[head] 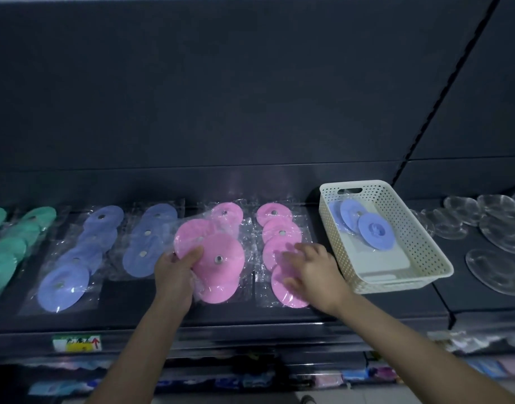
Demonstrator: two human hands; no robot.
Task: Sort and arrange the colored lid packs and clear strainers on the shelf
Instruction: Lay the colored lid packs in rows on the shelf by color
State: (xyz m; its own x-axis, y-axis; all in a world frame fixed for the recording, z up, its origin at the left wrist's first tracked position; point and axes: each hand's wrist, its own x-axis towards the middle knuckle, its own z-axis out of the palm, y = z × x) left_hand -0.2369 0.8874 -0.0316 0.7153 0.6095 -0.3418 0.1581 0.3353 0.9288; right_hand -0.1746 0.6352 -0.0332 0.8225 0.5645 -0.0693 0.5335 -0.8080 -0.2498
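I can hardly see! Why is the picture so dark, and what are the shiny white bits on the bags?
Head view: the light is dim, so the dark shelf hides detail; head view: the clear wrap on the pink lid pack and the blue lid packs reflects light as white glints; head view: the right hand looks soft, probably motion blur.

Single head view, close, looking forward-down onto shelf [250, 319] from front.
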